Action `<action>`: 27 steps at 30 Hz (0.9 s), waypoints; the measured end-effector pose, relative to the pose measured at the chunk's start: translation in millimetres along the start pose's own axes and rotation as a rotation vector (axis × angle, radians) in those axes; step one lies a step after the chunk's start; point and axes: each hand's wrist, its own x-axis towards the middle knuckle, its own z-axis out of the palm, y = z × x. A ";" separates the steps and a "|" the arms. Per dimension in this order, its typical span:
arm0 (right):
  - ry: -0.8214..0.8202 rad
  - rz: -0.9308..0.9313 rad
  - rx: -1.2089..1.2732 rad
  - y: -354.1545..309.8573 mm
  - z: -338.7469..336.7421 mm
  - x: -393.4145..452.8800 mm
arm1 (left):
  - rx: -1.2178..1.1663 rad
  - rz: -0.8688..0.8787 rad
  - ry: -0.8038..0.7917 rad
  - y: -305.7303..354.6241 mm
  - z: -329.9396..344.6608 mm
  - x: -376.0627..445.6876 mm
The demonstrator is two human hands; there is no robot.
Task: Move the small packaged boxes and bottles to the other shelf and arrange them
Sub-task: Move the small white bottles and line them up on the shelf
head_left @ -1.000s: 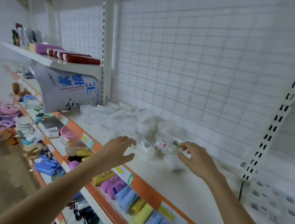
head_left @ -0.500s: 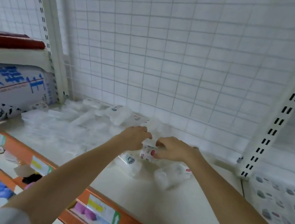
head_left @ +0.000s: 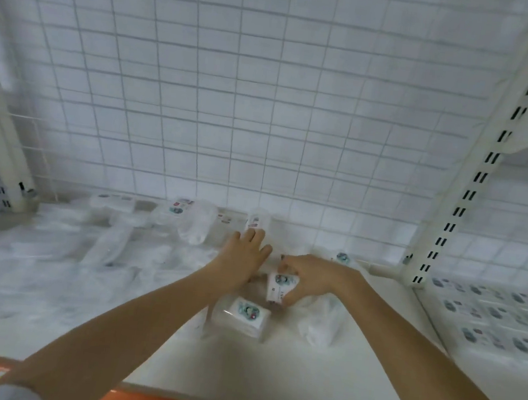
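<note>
Since the earlier frame, the head has been coming in closer and looking straight at the white shelf board point(head_left: 269, 371), and both hands are now reaching deeper into the pile. The left hand point(head_left: 243, 256) is stretching out toward twelve o'clock with its fingers point(head_left: 256, 237) flat and spread. It is holding nothing, and its fingertips are touching a clear plastic bottle with a red mark point(head_left: 257, 220) that is lying by the white wire grid wall point(head_left: 267, 101).

The right hand point(head_left: 309, 279) is curling around a small white packet with a round blue picture point(head_left: 280, 287). The thumb and fingers are pinching it from both sides, so it is held, just at three o'clock from the left wrist.

Another small white box in clear wrap point(head_left: 241, 315) is lying at six o'clock from the held packet, just below the hands. A see-through plastic bag point(head_left: 318, 321) is sitting at four o'clock from it.

Lots of see-through packets point(head_left: 102, 247) are lying all mixed up at nine o'clock on the same board. On the next shelf at three o'clock, rows of small white boxes with blue pictures point(head_left: 489, 321) are already lying neatly. So I think part of the job is done, but a big messy pile is waiting to be carried over and lined up.
</note>
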 end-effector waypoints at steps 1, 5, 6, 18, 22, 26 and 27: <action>0.031 0.021 0.014 3.4 -0.2 -3.3 | -0.003 0.007 0.009 0.5 -1.1 0.4; 0.225 0.133 0.151 17.2 -4.7 -24.5 | -0.068 0.063 0.006 -4.0 -3.6 -0.3; 0.271 0.162 0.205 21.4 -5.1 -28.8 | -0.098 0.085 0.005 -6.5 -3.4 -1.2; 0.407 0.206 1.021 28.1 -20.0 -41.8 | -1.039 0.094 -0.007 -44.3 -31.6 -5.3; 0.430 0.190 1.079 35.9 -21.6 -44.3 | -1.264 -0.017 0.026 -47.1 -31.9 -3.3; 0.522 0.245 1.132 43.5 -22.5 -43.0 | -1.424 -0.179 0.066 -46.5 -38.4 0.0; 0.530 0.245 1.140 45.0 -23.0 -42.7 | -1.430 -0.207 0.061 -46.2 -39.8 1.3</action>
